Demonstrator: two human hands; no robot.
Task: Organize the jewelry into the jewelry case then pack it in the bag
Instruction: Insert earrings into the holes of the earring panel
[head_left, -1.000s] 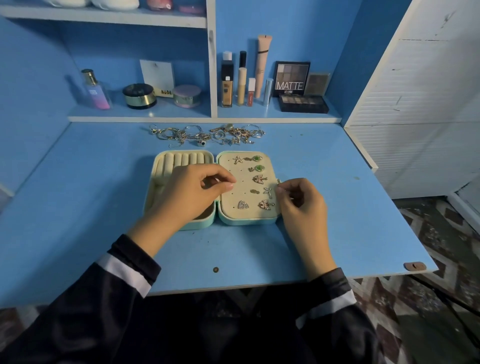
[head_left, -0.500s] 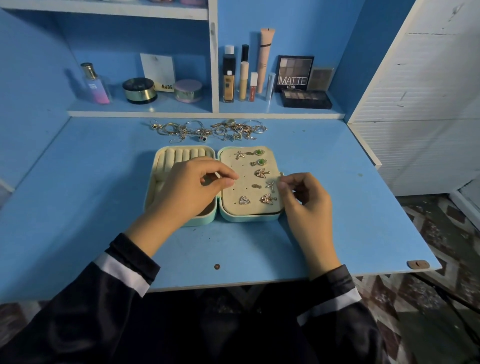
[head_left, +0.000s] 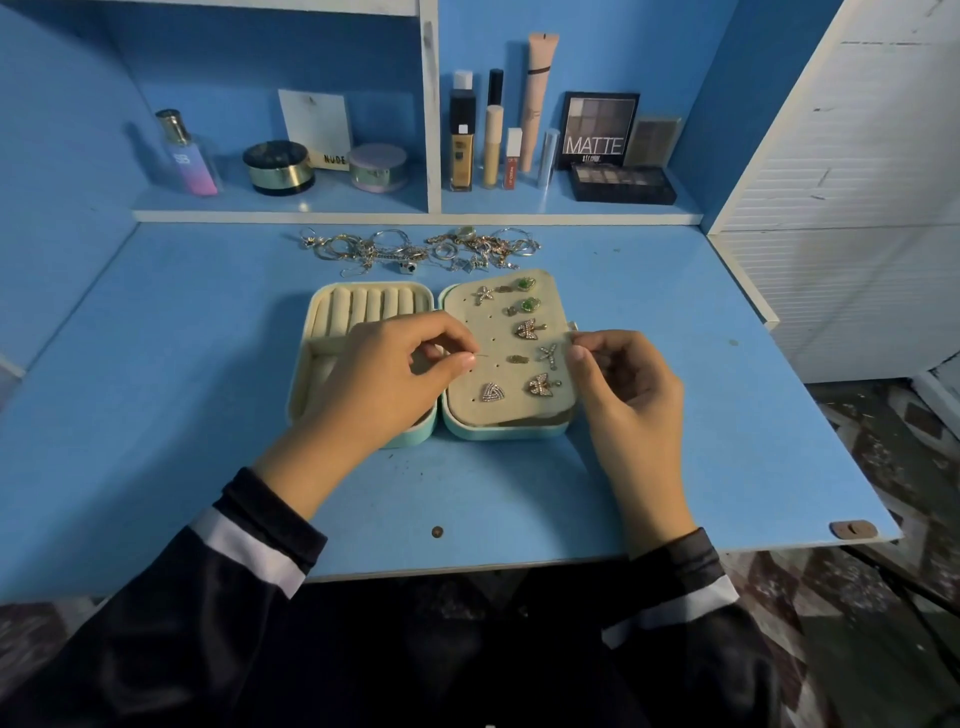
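Barely moved, my left grip (head_left: 384, 374) still pinches the earring pin (head_left: 482, 356) short of the holes in the panel (head_left: 511, 410), right grip (head_left: 628, 389) curled on I cannot tell what, so seating it remains

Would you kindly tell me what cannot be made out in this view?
Head view.
What the left hand pinches: too small, only a thin pin shows.
Whether the right hand holds anything: hidden by curled fingers.
Left compartments of the jewelry case: covered by the left hand.
Jewelry pile: too tangled to count.
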